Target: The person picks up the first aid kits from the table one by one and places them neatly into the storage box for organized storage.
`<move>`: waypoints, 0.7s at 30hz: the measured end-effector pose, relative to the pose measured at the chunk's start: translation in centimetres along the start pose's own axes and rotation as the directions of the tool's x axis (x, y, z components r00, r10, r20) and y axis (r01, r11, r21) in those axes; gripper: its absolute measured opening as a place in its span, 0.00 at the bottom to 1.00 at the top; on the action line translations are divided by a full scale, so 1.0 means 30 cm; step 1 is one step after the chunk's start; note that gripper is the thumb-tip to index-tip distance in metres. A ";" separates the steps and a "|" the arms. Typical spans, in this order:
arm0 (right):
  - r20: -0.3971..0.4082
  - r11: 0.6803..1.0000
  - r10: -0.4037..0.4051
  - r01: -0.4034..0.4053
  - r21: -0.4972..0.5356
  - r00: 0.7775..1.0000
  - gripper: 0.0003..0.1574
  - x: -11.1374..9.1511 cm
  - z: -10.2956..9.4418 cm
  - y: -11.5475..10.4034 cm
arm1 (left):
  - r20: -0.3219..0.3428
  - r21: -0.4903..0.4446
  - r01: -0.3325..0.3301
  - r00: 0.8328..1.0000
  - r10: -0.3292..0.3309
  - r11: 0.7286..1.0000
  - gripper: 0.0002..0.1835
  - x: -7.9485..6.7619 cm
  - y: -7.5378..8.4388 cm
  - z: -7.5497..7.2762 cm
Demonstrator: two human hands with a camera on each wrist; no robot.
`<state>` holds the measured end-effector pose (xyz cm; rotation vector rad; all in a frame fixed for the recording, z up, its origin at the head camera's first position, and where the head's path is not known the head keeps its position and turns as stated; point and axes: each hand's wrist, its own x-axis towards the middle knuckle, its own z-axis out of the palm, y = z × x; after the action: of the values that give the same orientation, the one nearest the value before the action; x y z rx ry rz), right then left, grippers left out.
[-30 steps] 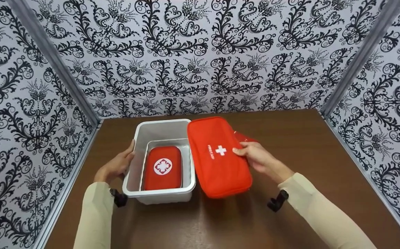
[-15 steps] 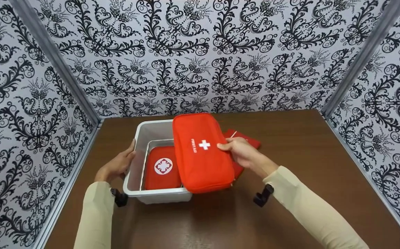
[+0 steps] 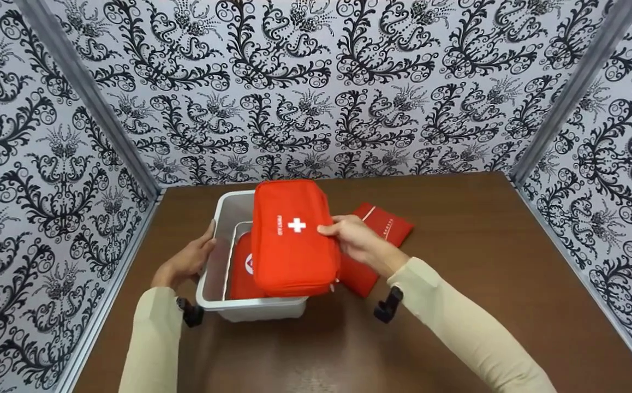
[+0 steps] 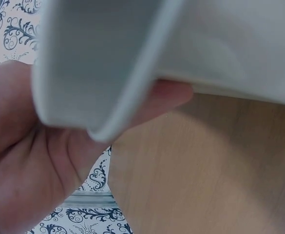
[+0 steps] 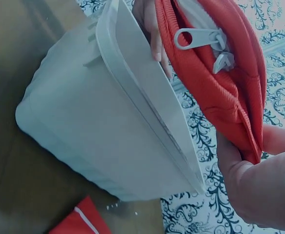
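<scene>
A soft red first aid pouch point(image 3: 288, 251) with a white cross hangs tilted over the right part of a light grey plastic bin point(image 3: 250, 309). My right hand point(image 3: 354, 240) pinches the pouch's right edge, thumb on the front face. In the right wrist view, the pouch's zipper pulls point(image 5: 200, 39) show above the bin's rim. Inside the bin lies a red case point(image 3: 242, 281) with a white round emblem, partly covered by the pouch in the head view. My left hand point(image 3: 188, 259) grips the bin's left rim; in the left wrist view its fingers point(image 4: 166, 97) reach beneath the lip.
A flat red packet point(image 3: 395, 226) with a white stripe lies on the brown table point(image 3: 458, 262) right of the bin, partly behind the pouch and right hand. Patterned walls point(image 3: 316, 109) enclose the back and sides.
My right hand has carried the first aid pouch leftward from beside the bin to over it, covering more of the red case. The flat packet has come into view. My left hand stays on the rim.
</scene>
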<state>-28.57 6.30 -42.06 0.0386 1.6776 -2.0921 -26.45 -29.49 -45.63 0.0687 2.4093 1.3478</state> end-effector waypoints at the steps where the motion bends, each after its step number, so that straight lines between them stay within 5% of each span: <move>1: 0.001 1.000 -0.002 0.002 0.004 1.000 0.26 0.005 0.009 0.006 | 0.001 -0.011 0.002 1.000 -0.002 1.000 0.33 0.001 -0.001 0.000; 7: 0.000 1.000 -0.018 0.018 0.022 1.000 0.26 0.038 0.057 0.035 | 0.018 -0.060 0.015 1.000 -0.014 0.998 0.34 0.003 -0.005 0.004; 21: -0.004 0.999 -0.007 0.007 0.052 1.000 0.25 0.099 0.166 0.093 | -0.043 0.068 -0.068 0.997 0.071 0.995 0.33 0.007 -0.005 0.008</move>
<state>-28.95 0.25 -44.23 0.0526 1.6276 -2.1415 -26.53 -29.34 -45.92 0.1428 2.5109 1.3126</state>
